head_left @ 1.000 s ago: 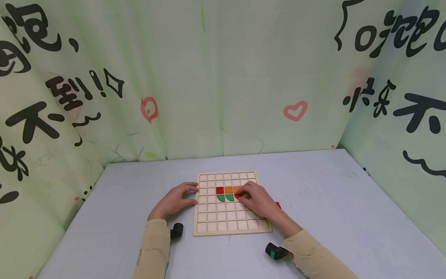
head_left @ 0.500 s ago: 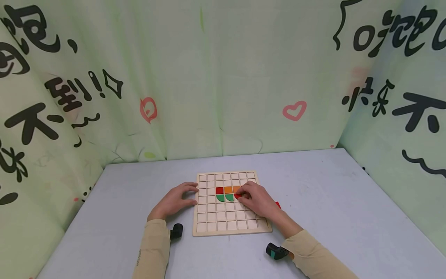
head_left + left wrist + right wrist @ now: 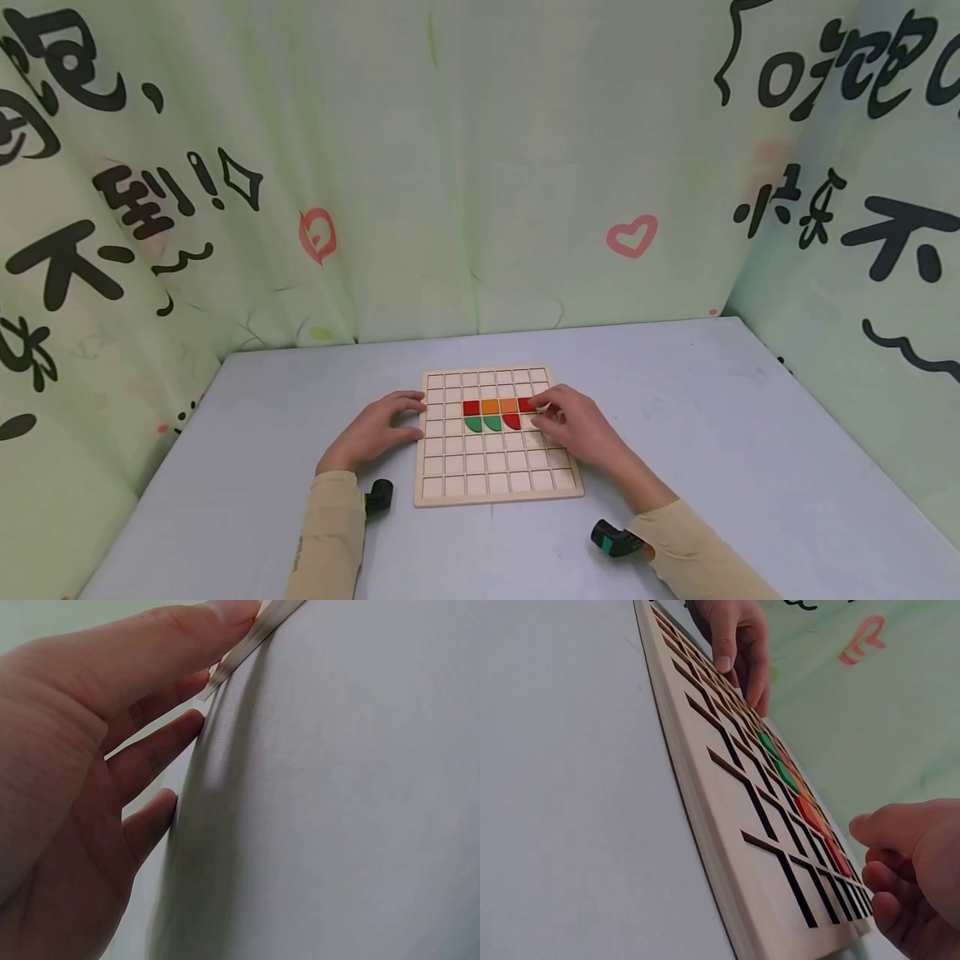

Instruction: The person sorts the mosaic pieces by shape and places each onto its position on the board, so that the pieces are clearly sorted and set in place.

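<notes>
A square wooden grid board (image 3: 498, 502) lies on the table. Several coloured pieces sit in its cells: a red square (image 3: 471, 408), an orange piece (image 3: 490, 407), another orange piece (image 3: 509, 406) and a red piece (image 3: 524, 405) in one row. Below them are two green quarter-circles (image 3: 473, 424) and a red quarter-circle (image 3: 512, 422). My left hand (image 3: 375, 429) rests its spread fingers and thumb against the board's left edge. At the right end of the row, my right hand (image 3: 581, 425) has its fingertips beside the red piece, fingers loosely bent, with nothing visible between them.
The white table (image 3: 675, 400) extends around the board. A patterned curtain (image 3: 540, 167) hangs behind and at both sides. A black wrist camera (image 3: 380, 497) sits on the left wrist, and another wrist camera (image 3: 617, 539) on the right.
My right hand has shifted to the right, uncovering the red quarter-circle and the red piece at the row's end. A red piece seen beside the right wrist is out of sight. The left hand stays put.
</notes>
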A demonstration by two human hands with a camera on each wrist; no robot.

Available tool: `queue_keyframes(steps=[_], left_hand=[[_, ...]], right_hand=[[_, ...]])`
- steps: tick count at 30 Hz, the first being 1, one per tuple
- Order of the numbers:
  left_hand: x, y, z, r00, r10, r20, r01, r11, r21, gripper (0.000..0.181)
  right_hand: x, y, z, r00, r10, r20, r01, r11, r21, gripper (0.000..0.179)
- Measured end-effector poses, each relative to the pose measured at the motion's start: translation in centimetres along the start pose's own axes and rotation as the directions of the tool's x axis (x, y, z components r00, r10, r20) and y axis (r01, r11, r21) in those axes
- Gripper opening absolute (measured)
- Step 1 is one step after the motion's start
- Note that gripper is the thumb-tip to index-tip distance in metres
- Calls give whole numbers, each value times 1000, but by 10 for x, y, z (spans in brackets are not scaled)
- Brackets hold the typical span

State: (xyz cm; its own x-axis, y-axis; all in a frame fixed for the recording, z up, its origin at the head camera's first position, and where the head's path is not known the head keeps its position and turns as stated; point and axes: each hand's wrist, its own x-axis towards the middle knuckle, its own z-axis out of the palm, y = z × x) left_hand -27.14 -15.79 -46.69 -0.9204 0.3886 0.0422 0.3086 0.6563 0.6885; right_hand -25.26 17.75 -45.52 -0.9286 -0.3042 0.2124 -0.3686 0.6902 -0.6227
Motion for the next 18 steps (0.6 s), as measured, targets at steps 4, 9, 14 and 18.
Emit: queue_keyframes(steps=[4,9,14,18], left_hand=[[0,0,0,1000,0,1,0,1000,-3,39],[0,0,0,1000,-6,3,6,1000,-17,39],[0,0,0,1000,-14,7,15,1000,-11,39],[0,0,0,1000,-19,10,19,1000,-2,39]], right_hand=[[-7,9,-11,999,37,-25,-37,999,4,24],[-18,26,-26,991,124,-41,-124,992,-1,28],[-30,43,-41,986,152,-61,-153,988,-15,30],[-38,53,-51,985,154,-75,-157,987,-30,31]])
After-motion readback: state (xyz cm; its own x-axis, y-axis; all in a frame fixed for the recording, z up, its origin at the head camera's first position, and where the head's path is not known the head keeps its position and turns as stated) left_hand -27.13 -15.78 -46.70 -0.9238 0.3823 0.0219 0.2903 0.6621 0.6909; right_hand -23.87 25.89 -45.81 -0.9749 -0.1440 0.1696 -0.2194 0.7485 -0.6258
